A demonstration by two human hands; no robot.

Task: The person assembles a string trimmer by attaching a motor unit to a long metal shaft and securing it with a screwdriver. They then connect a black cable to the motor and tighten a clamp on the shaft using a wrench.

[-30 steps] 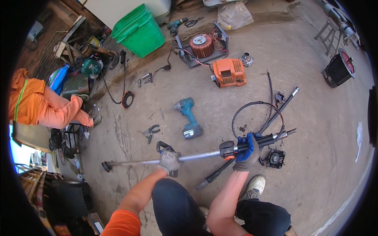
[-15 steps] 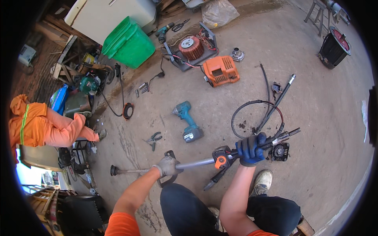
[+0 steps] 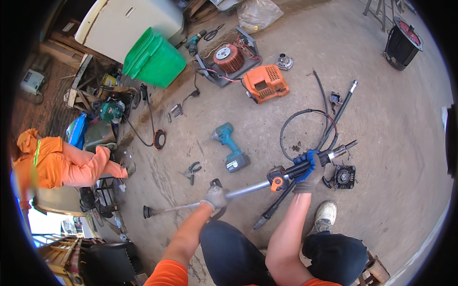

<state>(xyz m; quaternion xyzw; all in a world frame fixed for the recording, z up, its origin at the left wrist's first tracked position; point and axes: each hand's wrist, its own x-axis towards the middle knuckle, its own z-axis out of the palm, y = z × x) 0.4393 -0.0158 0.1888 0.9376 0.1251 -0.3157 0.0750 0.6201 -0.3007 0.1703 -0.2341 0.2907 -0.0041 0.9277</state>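
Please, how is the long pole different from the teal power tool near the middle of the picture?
The long pole is thin and stretched out, while the teal power tool is short and bulky. The pole has a bare silver-coloured stretch; the tool is teal with a black base. The left hand and right hand hold the pole, whereas the tool lies on the floor. Both have black parts.
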